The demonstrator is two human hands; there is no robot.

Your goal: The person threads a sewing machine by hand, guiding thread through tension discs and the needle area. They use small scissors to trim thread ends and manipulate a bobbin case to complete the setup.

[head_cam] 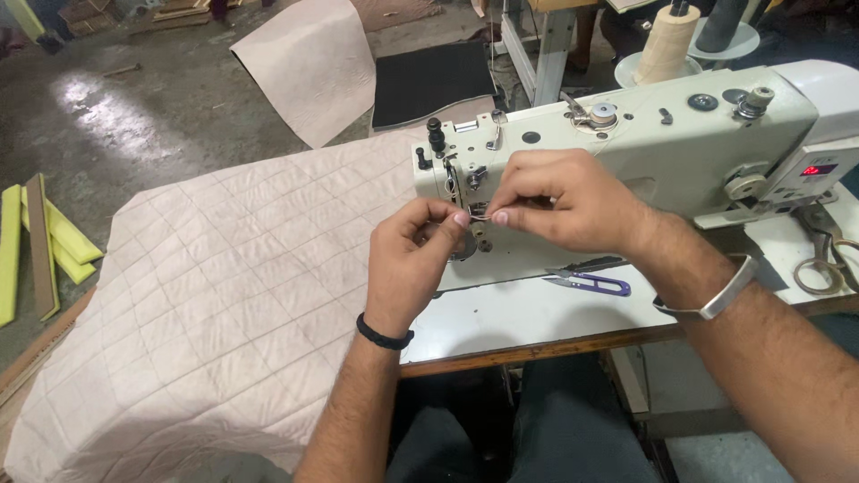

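Both my hands are up at the needle end of the sewing machine (626, 143), and my fingers (462, 217) meet right in front of its face plate. My left hand (412, 259) pinches shut with thumb and forefinger on a fine thread (480, 217), and my right hand (559, 201) pinches the same thread just beside it, fingertips almost touching. The thread is so thin that I can only make out a short pale stretch between the two pinches; where it runs on from there, I cannot tell.

As I judge it, the threading is partway: the cone of thread (667, 43) stands far behind my right fingers on its stand, and the thread has reached the machine's head, but whether it has passed the needle is hidden behind my left fingers. The quilted beige fabric (224, 295) lies spread to the left of my left fingers, lying flat over the surface (528, 313) and hanging past its edge, and I see no seam being run.

My left forearm rises steeply from below, wrist bent slightly inward, a black band at the wrist. My right forearm comes in from the lower right, wrist flat, a metal bangle on it. The purple thread snips (591, 283) lie below my right fingers, and a pair of scissors (828, 259) well to their right.
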